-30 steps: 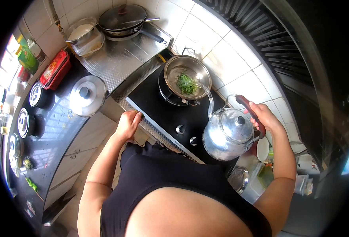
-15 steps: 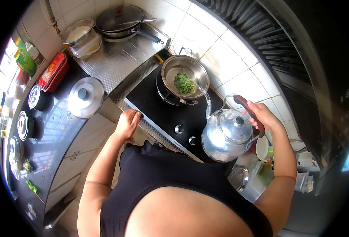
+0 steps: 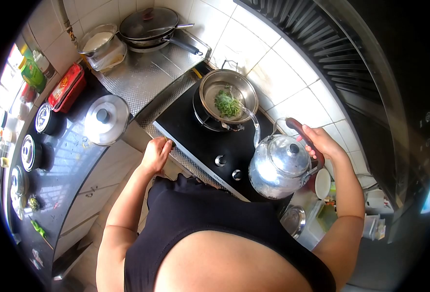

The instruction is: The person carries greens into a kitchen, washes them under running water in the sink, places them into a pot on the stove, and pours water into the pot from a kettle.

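My right hand (image 3: pixel 320 142) is wrapped round the dark handle of a large silver kettle (image 3: pixel 278 168), tilted above the right part of the black stove (image 3: pixel 190 117). Its spout reaches to the rim of a metal pot (image 3: pixel 248 90) on the far burner. Inside the pot lies a clump of green herbs (image 3: pixel 227 104). Whether water is flowing from the spout is hard to tell. My left hand (image 3: pixel 156 153) is closed at the stove's front edge, around something small and dark that its fingers mostly hide.
Left of the stove, a silver lid (image 3: pixel 107 131) lies on the dark counter (image 3: pixel 76 160), with black-sided canisters (image 3: pixel 28 152) and a red container (image 3: pixel 69 87) beyond. A lidded pan (image 3: pixel 148 24) stands at the back. The range hood (image 3: pixel 351 73) overhangs the right side.
The camera view has shifted slightly. My right hand keeps hold of the kettle in nearly the same tilted pose, and my left hand stays at the stove's edge.
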A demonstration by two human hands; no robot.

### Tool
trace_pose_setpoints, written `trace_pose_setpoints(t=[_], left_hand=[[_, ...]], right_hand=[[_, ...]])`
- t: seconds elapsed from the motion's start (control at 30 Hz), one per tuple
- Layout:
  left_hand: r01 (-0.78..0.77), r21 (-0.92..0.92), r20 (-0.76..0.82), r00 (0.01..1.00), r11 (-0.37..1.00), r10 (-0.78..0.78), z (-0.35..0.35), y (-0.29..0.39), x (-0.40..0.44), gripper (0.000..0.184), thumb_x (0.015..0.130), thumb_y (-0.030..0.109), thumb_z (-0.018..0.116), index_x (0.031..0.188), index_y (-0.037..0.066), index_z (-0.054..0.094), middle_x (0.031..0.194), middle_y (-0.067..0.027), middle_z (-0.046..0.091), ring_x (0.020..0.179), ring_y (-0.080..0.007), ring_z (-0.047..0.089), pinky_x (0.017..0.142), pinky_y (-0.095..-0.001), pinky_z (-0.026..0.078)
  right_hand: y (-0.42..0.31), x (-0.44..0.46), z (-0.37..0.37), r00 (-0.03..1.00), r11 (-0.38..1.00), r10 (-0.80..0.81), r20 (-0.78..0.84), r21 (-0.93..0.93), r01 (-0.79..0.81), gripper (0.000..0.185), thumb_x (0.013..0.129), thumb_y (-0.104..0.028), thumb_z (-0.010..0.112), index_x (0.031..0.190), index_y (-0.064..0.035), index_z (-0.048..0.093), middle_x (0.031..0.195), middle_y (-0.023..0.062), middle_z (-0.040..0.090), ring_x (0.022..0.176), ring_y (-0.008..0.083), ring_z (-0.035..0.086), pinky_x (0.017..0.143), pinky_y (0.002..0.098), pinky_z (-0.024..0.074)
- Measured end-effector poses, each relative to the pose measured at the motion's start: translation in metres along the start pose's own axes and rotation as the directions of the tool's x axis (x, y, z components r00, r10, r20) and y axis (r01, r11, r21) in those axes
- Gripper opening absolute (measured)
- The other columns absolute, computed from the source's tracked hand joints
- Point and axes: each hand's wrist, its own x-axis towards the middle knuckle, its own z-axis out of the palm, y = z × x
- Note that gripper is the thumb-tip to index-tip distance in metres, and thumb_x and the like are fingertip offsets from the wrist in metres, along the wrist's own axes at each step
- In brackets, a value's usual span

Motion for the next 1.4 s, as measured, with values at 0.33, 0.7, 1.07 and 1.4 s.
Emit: trace_pose_setpoints(t=[0.33, 0.7, 1.07, 1.4], left_hand=[[0.016, -0.005, 0.015, 1.000, 1.000, -0.016, 0.003, 0.003, 0.003, 0.028, 0.083, 0.016, 0.045, 0.065, -0.003, 0.051, 0.062, -0.0189, 0.050, 0.063, -0.0340, 0.051, 0.061, -0.0399, 0.041], [-0.023, -0.012, 0.051, 0.998, 1.000, 0.023, 0.012, 0.024, 0.007, 0.027, 0.084, 0.012, 0.044, 0.068, -0.006, 0.056, 0.061, -0.0159, 0.055, 0.057, -0.0272, 0.055, 0.057, -0.0348, 0.043], [-0.050, -0.005, 0.078, 0.996, 0.999, 0.050, 0.021, 0.034, 0.010, 0.026, 0.085, 0.011, 0.042, 0.073, -0.006, 0.058, 0.062, -0.0144, 0.057, 0.059, -0.0235, 0.056, 0.059, -0.0319, 0.044], [-0.047, -0.041, 0.184, 0.981, 0.998, 0.054, 0.033, 0.044, 0.028, 0.023, 0.081, 0.009, 0.040, 0.074, -0.005, 0.056, 0.066, -0.0158, 0.055, 0.062, -0.0261, 0.055, 0.059, -0.0343, 0.044]], right_hand=[[0.010, -0.011, -0.005, 0.994, 0.997, -0.037, -0.101, 0.066, 0.044, 0.049, 0.087, -0.048, 0.043, 0.077, -0.0026, 0.056, 0.048, -0.0002, 0.044, 0.035, 0.0066, 0.037, 0.034, 0.0206, 0.0312], [0.058, -0.006, -0.028, 0.914, 0.913, -0.197, -0.354, 0.274, 0.303, 0.045, 0.080, -0.045, 0.057, 0.062, -0.0044, 0.051, 0.046, -0.0017, 0.042, 0.035, 0.0052, 0.035, 0.034, 0.0185, 0.0248], [0.106, 0.005, -0.056, 0.834, 0.947, -0.121, -0.538, 0.189, 0.259, 0.033, 0.069, -0.026, 0.074, 0.055, -0.0071, 0.050, 0.047, -0.0029, 0.041, 0.037, 0.0046, 0.032, 0.035, 0.0212, 0.0224], [0.173, 0.017, -0.067, 0.739, 0.959, -0.056, -0.672, 0.170, 0.228, 0.030, 0.066, -0.024, 0.075, 0.056, -0.0041, 0.056, 0.047, -0.0023, 0.045, 0.037, 0.0054, 0.036, 0.036, 0.0210, 0.0270]])
